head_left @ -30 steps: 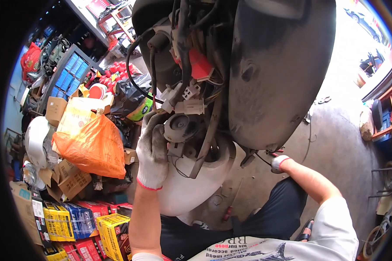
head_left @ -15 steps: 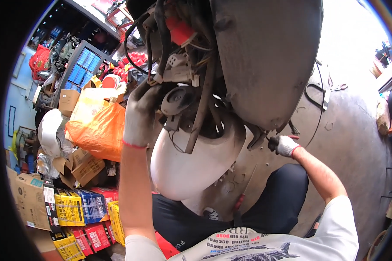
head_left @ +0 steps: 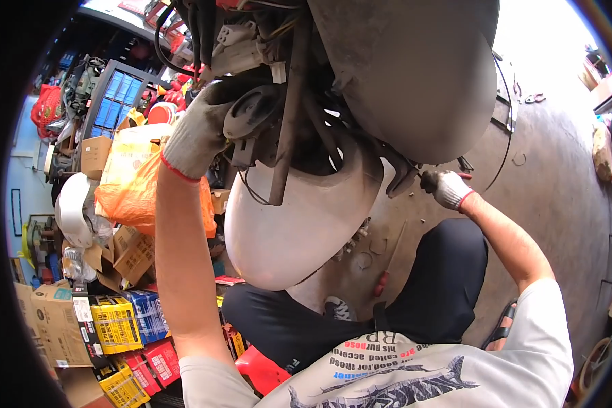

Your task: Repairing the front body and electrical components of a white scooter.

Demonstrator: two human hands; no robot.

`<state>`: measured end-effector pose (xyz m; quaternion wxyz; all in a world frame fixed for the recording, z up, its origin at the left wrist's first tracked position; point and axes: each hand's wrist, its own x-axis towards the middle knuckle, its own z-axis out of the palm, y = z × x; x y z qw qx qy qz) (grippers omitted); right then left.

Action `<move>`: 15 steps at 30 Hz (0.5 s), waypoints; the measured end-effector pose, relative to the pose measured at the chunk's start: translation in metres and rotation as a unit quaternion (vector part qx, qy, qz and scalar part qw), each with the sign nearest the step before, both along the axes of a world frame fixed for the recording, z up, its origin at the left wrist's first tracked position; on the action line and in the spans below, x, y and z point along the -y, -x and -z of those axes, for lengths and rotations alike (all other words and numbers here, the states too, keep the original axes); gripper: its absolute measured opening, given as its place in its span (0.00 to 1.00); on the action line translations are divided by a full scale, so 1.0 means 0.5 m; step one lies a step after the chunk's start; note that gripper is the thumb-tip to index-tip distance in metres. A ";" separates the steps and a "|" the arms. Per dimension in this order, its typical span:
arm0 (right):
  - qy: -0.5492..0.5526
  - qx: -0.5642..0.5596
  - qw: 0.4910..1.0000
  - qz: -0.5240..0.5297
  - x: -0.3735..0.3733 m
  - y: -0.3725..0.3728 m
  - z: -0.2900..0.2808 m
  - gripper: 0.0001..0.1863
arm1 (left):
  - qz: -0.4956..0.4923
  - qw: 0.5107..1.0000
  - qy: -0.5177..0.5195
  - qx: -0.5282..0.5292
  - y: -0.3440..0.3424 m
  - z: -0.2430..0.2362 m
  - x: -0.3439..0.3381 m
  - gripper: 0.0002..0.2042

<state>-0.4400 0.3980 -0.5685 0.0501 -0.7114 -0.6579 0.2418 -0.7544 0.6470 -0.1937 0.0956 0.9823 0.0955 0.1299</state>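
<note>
A partly stripped scooter front end fills the upper middle, with a white front fender [head_left: 299, 224] below a dark body panel [head_left: 408, 81]. My left hand [head_left: 197, 132], in a white glove with dark fingers, reaches in beside a round black horn [head_left: 250, 112]. Its fingertips are hidden behind the horn, just under white wire connectors [head_left: 241, 54]. At the panel's lower edge, my right hand [head_left: 447, 188], gloved the same way, is closed around a red-handled tool [head_left: 464, 176]. The tool's kind and exact contact point are too small to make out.
A screwdriver [head_left: 382, 282] with a red handle lies on the concrete floor near my shoe [head_left: 338, 308]. Pliers [head_left: 535, 98] and a black cable [head_left: 506, 149] are farther right. Boxes [head_left: 115, 323] and an orange bag [head_left: 132, 197] crowd the left.
The view has shifted, so the scooter and both hands appear higher in the picture. My left hand stays beside the horn; my right still grips the tool at the panel's lower edge.
</note>
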 end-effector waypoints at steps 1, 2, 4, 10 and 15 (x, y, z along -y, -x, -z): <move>-0.017 -0.020 1.000 0.011 0.001 0.001 -0.005 0.13 | -0.013 0.984 0.177 0.023 -0.002 0.000 0.000 0.16; -0.036 -0.033 0.999 0.018 0.005 -0.007 -0.006 0.13 | -0.025 0.936 0.346 0.053 -0.004 0.001 0.003 0.16; -0.004 -0.010 1.000 0.029 0.001 -0.011 -0.006 0.13 | -0.164 0.796 0.565 0.144 -0.036 -0.015 0.060 0.13; -0.105 0.051 0.993 -0.027 0.013 0.044 -0.057 0.14 | -0.147 0.798 0.570 0.128 0.006 0.056 0.033 0.16; 0.014 0.107 0.994 -0.024 0.052 0.036 -0.070 0.18 | -0.147 0.837 0.520 0.084 -0.001 0.053 0.031 0.14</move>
